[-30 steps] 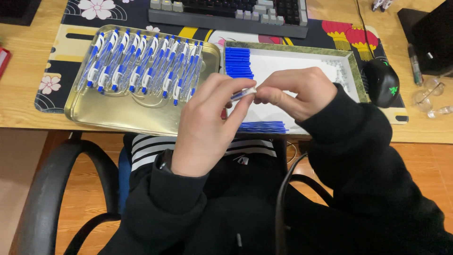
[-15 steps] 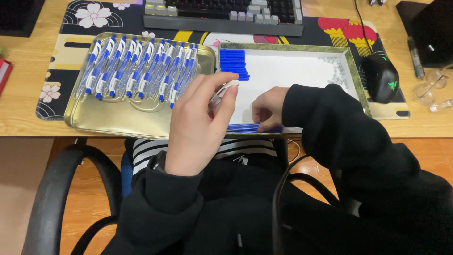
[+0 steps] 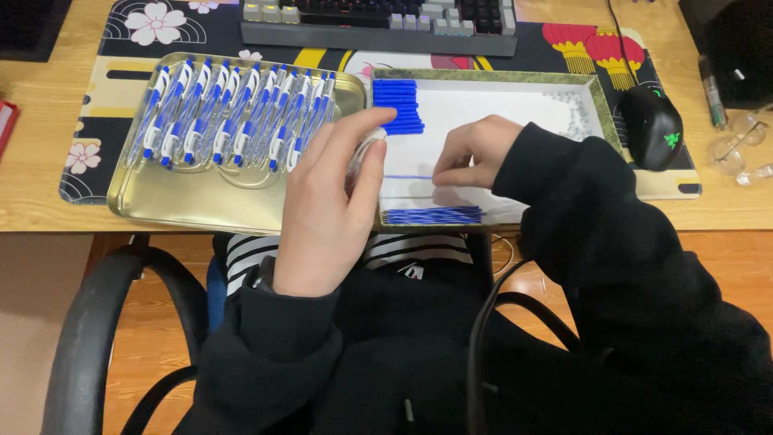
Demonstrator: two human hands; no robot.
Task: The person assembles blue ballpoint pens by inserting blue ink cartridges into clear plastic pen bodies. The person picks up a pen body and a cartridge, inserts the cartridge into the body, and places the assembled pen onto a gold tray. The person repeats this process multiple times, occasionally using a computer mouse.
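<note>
Pens (image 3: 233,113), finished and laid in a long row, fill the far half of the gold tray (image 3: 193,205) at the desk's left, while the near half of that tray is bare metal. The left hand (image 3: 330,209) hovers over the seam between the two trays, its fingers closed round a clear pen barrel (image 3: 364,153) that points away from the person. The right hand (image 3: 475,153) rests on the white tray (image 3: 600,109) beside it, fingertips pressed down on a single blue refill (image 3: 407,176) lying loose near that tray's middle; whether it is pinched or only touched cannot be told.

Judging by the stocks, the assembly looks well advanced but not over. A stack of blue parts (image 3: 396,105) sits at the white tray's far left corner, a bundle of refills (image 3: 432,215) lies along its near edge, and a small heap of springs (image 3: 576,109) shows at its far right corner. Roughly two dozen pens appear done. The barrel in the left hand seems to lack its refill.

A keyboard (image 3: 378,20) and a black mouse (image 3: 651,125) sit at the desk's far side.
</note>
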